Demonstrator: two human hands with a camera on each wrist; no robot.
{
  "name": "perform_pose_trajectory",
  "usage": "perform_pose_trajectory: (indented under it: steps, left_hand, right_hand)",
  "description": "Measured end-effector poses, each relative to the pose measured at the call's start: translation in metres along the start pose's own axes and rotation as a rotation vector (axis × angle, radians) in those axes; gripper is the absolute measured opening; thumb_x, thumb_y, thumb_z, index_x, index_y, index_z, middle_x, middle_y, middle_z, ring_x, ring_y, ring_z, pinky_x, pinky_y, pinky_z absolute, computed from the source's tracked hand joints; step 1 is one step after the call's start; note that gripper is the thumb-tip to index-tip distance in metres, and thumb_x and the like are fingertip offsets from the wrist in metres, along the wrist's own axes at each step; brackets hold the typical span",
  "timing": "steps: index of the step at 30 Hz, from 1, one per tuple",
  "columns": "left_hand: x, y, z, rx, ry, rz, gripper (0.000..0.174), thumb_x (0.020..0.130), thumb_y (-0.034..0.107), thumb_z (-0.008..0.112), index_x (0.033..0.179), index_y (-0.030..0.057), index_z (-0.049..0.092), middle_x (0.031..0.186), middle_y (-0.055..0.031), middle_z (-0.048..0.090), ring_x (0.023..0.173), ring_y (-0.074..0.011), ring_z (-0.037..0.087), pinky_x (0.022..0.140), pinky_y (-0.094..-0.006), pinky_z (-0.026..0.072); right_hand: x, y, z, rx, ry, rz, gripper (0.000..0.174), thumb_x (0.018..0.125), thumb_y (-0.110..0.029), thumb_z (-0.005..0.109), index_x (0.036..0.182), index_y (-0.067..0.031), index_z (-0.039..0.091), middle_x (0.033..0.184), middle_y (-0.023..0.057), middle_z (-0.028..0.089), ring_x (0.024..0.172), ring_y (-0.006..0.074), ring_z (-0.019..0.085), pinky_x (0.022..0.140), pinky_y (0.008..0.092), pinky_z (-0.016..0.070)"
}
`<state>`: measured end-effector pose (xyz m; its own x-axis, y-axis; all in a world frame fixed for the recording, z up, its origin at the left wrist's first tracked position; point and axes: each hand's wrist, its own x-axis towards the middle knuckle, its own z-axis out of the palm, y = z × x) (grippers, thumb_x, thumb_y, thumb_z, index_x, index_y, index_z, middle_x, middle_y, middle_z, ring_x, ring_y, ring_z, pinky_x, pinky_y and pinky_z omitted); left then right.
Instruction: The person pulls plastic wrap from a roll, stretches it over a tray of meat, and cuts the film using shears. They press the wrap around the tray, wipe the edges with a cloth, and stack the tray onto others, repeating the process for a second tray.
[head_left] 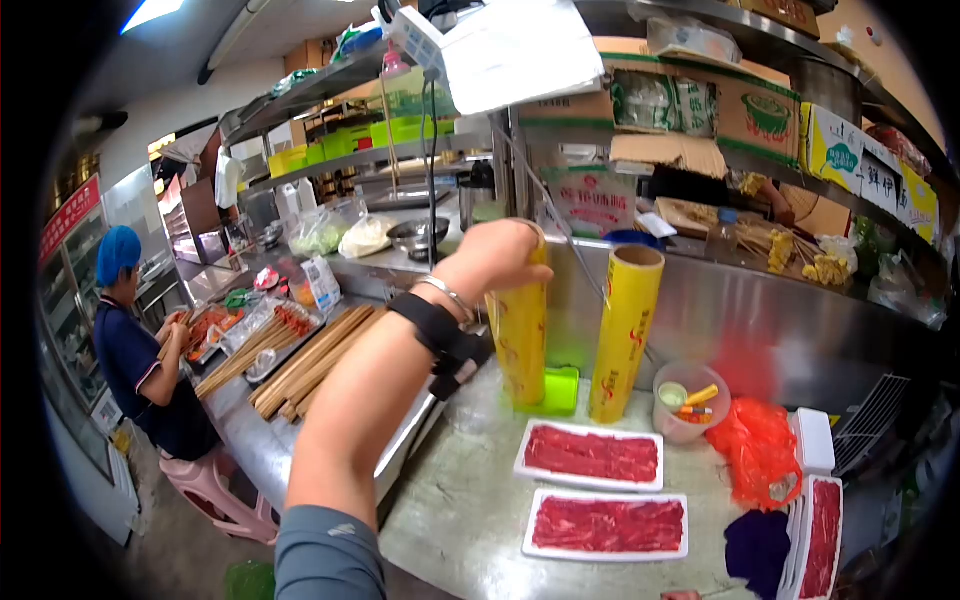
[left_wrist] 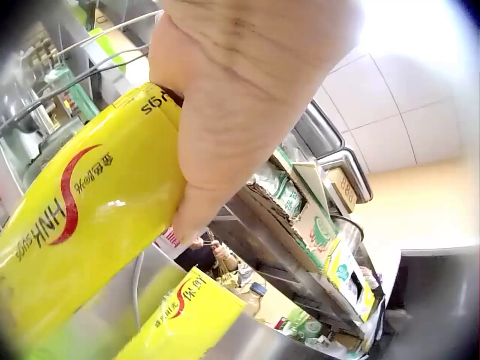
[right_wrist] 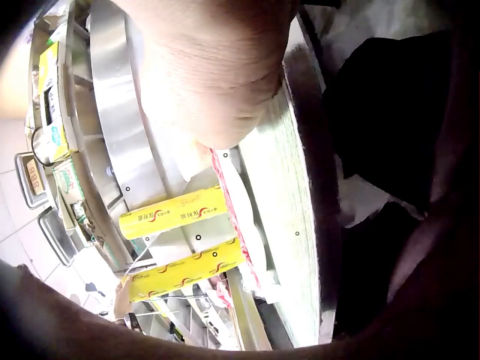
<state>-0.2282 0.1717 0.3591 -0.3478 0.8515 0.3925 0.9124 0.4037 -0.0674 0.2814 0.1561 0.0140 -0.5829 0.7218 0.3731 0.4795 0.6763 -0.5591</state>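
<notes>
My left hand (head_left: 492, 262) grips the top end of a yellow cling film roll (head_left: 520, 345), which stands upright at the back of the table. In the left wrist view the palm and thumb lie against the printed roll (left_wrist: 90, 202). A second cling film roll (head_left: 627, 335) stands beside it on the right. In front of them lie two white trays of sliced red meat, the nearer tray (head_left: 608, 526) and the farther tray (head_left: 590, 455). My right hand (right_wrist: 217, 75) is low by the table's front edge, its fingers mostly hidden; I cannot tell what it holds.
To the right are a tub with markers (head_left: 685, 425), a red plastic bag (head_left: 755, 450), a dark cloth (head_left: 757, 548) and stacked meat trays (head_left: 822, 535). A green dish (head_left: 562, 390) sits behind. Wooden skewers (head_left: 310, 365) lie left, near a seated person (head_left: 150, 345).
</notes>
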Motion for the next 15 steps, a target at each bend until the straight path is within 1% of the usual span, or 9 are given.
perform_pose_trajectory:
  steps: [3,4,5,6,7,9,12,14,15]
  left_hand:
    - [-0.042,-0.012,-0.008,-0.039,0.125,-0.129,0.039,0.081,0.044,0.071,0.095,0.0063,0.070,0.091,-0.0175,0.070,0.089,-0.0364,0.068,0.075,-0.0475,0.0541]
    - [-0.058,-0.016,-0.019,-0.063,0.157,-0.157,0.040,0.082,0.045,0.070,0.088,0.0051,0.070,0.087,-0.0189,0.069,0.083,-0.0370,0.068,0.070,-0.0472,0.0534]
    - [-0.077,-0.022,-0.031,-0.148,0.180,-0.170,0.040,0.084,0.043,0.071,0.084,0.0028,0.070,0.082,-0.0193,0.068,0.076,-0.0362,0.067,0.066,-0.0454,0.0525]
    - [-0.099,-0.030,-0.039,-0.212,0.321,-0.054,0.036,0.088,0.035,0.073,0.086,-0.0010,0.071,0.071,-0.0142,0.065,0.063,-0.0213,0.063,0.058,-0.0375,0.0481]
    - [-0.127,-0.027,-0.060,-0.199,0.357,-0.039,0.032,0.091,0.032,0.071,0.092,-0.0004,0.072,0.074,-0.0105,0.067,0.065,-0.0167,0.064,0.058,-0.0326,0.0488]
    - [-0.182,-0.022,-0.089,-0.534,0.376,-0.065,0.029,0.098,0.027,0.064,0.104,-0.0005,0.069,0.085,-0.0043,0.070,0.073,-0.0120,0.066,0.064,-0.0248,0.0503]
    - [-0.267,-0.016,-0.100,-0.784,0.475,-0.228,0.032,0.100,0.028,0.059,0.108,-0.0016,0.066,0.094,-0.0045,0.070,0.082,-0.0100,0.065,0.073,-0.0227,0.0486]
    - [-0.320,-0.003,-0.075,-1.005,0.511,-0.373,0.031,0.101,0.027,0.057,0.111,-0.0011,0.064,0.098,-0.0039,0.069,0.087,-0.0096,0.064,0.077,-0.0229,0.0476]
    - [-0.344,0.002,-0.057,-1.104,0.506,-0.435,0.031,0.101,0.027,0.056,0.112,-0.0005,0.064,0.100,-0.0036,0.069,0.088,-0.0094,0.063,0.079,-0.0233,0.0472]
  right_hand:
    - [0.006,-0.004,0.000,0.008,0.048,-0.052,0.011,0.089,-0.004,0.058,0.098,-0.0018,0.065,0.089,0.0198,0.060,0.083,0.0404,0.057,0.075,0.0466,0.0474]
    - [0.003,-0.004,0.002,0.010,0.069,-0.065,0.011,0.089,-0.004,0.058,0.097,-0.0018,0.065,0.088,0.0198,0.060,0.082,0.0404,0.057,0.074,0.0468,0.0472]
    - [-0.003,0.008,0.004,-0.014,-0.059,0.024,0.022,0.087,-0.011,0.065,0.107,-0.0024,0.064,0.100,0.0202,0.062,0.092,0.0406,0.059,0.082,0.0454,0.0490]
    - [-0.002,0.022,0.025,0.009,0.147,-0.098,0.005,0.080,0.001,0.062,0.083,-0.0012,0.059,0.078,0.0149,0.056,0.070,0.0337,0.056,0.061,0.0415,0.0435]
    - [-0.003,0.025,0.026,0.033,0.145,-0.085,0.004,0.083,-0.001,0.063,0.082,-0.0014,0.059,0.077,0.0142,0.057,0.069,0.0338,0.056,0.061,0.0413,0.0438]
    - [-0.001,0.013,0.019,0.105,0.149,0.006,0.003,0.082,-0.002,0.063,0.083,-0.0011,0.061,0.075,0.0128,0.056,0.068,0.0313,0.056,0.061,0.0406,0.0442]
    - [-0.004,0.023,0.017,0.240,0.158,0.073,0.012,0.088,-0.005,0.061,0.099,-0.0010,0.064,0.086,0.0116,0.062,0.077,0.0222,0.060,0.070,0.0323,0.0480]
    - [-0.005,0.028,0.009,0.743,0.130,0.315,0.034,0.098,-0.020,0.058,0.128,-0.0029,0.057,0.118,0.0086,0.065,0.104,0.0164,0.061,0.084,0.0300,0.0466]
    - [-0.001,0.021,-0.011,0.887,0.073,0.397,0.056,0.100,-0.037,0.054,0.143,-0.0043,0.044,0.136,0.0111,0.057,0.118,0.0198,0.056,0.093,0.0303,0.0426]
